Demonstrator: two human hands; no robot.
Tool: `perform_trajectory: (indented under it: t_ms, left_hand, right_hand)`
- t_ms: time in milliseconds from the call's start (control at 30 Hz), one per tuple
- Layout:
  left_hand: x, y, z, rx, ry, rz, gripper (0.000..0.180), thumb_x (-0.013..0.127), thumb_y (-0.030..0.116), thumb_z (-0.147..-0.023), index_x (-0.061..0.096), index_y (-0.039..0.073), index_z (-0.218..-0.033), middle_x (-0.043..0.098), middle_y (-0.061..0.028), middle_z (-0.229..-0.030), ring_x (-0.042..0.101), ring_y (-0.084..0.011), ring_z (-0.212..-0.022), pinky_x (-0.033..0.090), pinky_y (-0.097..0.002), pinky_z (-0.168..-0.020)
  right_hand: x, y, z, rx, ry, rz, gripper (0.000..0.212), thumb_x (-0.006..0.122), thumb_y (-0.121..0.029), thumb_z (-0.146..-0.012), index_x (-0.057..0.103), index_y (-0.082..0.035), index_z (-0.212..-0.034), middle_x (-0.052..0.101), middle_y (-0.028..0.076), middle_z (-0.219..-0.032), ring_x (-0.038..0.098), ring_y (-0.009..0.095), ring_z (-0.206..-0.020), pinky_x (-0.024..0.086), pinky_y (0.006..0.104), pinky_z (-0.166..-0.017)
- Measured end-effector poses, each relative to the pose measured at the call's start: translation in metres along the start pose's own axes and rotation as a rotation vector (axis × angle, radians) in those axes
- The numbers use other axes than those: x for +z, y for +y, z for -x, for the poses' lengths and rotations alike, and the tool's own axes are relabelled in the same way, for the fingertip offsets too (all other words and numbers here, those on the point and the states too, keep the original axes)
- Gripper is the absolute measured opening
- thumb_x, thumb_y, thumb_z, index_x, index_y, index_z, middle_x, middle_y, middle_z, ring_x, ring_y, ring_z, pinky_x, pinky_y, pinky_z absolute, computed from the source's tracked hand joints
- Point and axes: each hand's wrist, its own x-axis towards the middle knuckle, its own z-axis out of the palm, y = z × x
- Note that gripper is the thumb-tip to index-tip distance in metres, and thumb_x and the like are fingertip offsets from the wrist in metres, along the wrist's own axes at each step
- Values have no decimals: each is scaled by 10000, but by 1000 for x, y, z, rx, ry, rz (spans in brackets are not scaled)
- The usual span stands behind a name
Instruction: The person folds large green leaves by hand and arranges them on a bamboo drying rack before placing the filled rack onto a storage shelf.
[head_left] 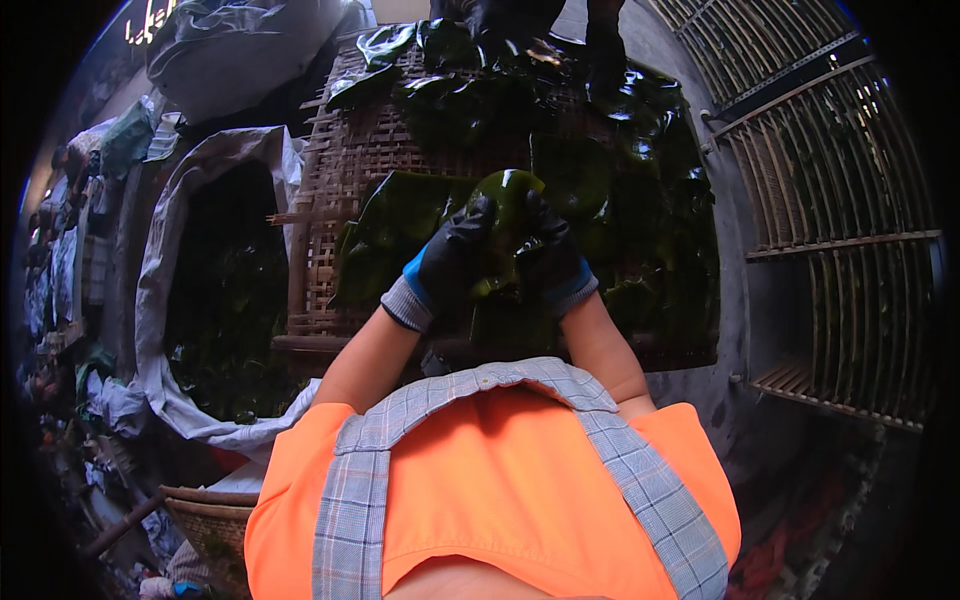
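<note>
Both of my hands wear black and blue gloves with grey cuffs. Between them is a wet, glossy green sheet of what looks like kelp [508, 188], bent upward and shining at its top. My left hand [458, 248] grips its left side, thumb raised along it. On the other side my right hand [548, 248] closes on it in the same way. More flat dark-green sheets [395, 215] lie beneath and around my hands on a woven bamboo mat [325, 190]. The undersides of my fingers are hidden.
Left of the mat stands a white sack [165, 270] with its rim rolled open, dark green stuff inside. Slatted bamboo racks [830, 180] line the right. Another person's dark-gloved hands [510, 20] reach in at the far edge. A wicker basket [205, 510] sits lower left.
</note>
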Motion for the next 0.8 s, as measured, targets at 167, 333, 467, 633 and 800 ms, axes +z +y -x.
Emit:
perform_trajectory:
  t_ms: [167,333,467,633,800]
  left_hand:
    - [10,39,-41,142,-59,-40,450,499,206,-916,395,36,-1320,603,-67,-1109,582,-166,-988,470,-317,-894]
    - [-36,54,-91,196,-95,-148,425,574,-12,-810,463,18,-1219,617,-39,-979,604,-135,-852,507,-263,-780]
    - [-77,54,-122,342,151,-563,319,603,-11,-802,531,34,-1109,616,-32,-912,596,-128,-823,510,-260,-741]
    - [-160,41,-162,367,545,-397,284,596,-3,-823,547,35,-1100,621,-58,-973,592,-161,-874,509,-296,-781]
    - [-152,38,-161,446,624,-653,327,507,-65,-845,519,32,-1157,604,-95,-1078,581,-201,-951,476,-323,-870]
  right_hand:
    - [-23,-37,-49,-233,-69,443,381,479,-296,-941,495,-71,-1249,562,81,-1201,553,184,-1086,472,366,-916]
    - [-45,-57,-95,-256,-85,251,346,527,-212,-920,516,-62,-1232,592,66,-1151,578,168,-1036,514,312,-814]
    - [-65,-61,-115,-179,61,519,295,607,-118,-863,572,-32,-1143,629,53,-1079,595,146,-967,501,288,-802]
    - [-139,-48,-156,-222,570,1492,179,617,-199,-848,635,-69,-969,674,90,-905,650,216,-824,520,332,-727]
    - [-54,-60,-133,-416,666,1866,191,653,-205,-812,641,-73,-950,676,125,-900,650,277,-828,511,374,-759]
